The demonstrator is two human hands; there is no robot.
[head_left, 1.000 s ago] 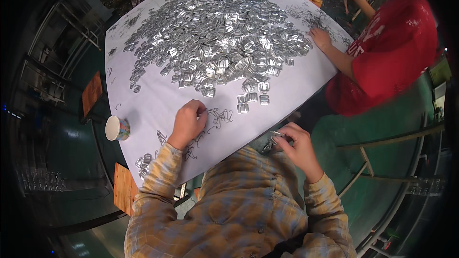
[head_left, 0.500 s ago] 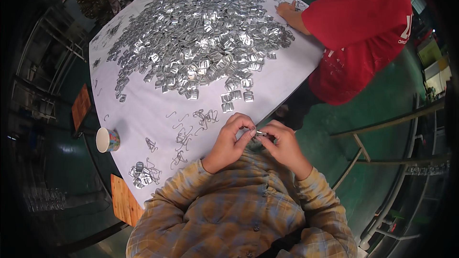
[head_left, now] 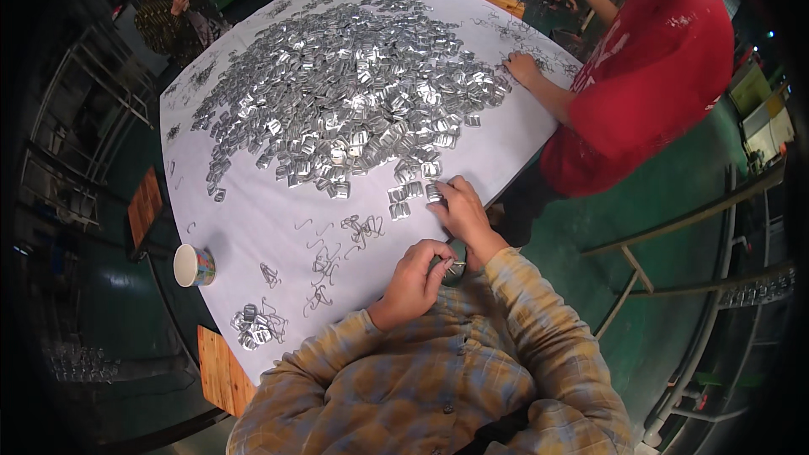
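Close in front of my body, my left hand (head_left: 413, 284) is closed around a small shiny metal piece (head_left: 456, 270), mostly covered by the fingers. At the table's near right edge my right hand (head_left: 463, 217) pinches a flat silver metal buckle (head_left: 434, 193) between thumb and fingers, still down on the white cloth. Several like buckles (head_left: 400, 211) lie just left of it. Beyond them spreads a large heap of silver buckles (head_left: 337, 101). Loose S-shaped wire hooks (head_left: 324, 263) are scattered left of my hands.
A paper cup (head_left: 193, 266) stands at the table's left edge, with a small pile of buckles and hooks (head_left: 253, 326) nearer me. A co-worker in a red shirt (head_left: 649, 93) stands at the right, holding a bunch of hooks. Other people work along the far side. Wooden stools (head_left: 221, 371) flank the table.
My right hand has left the piece both hands held and reached forward to a buckle on the table. My left hand keeps the piece. The co-worker in red has lifted a bunch of hooks.
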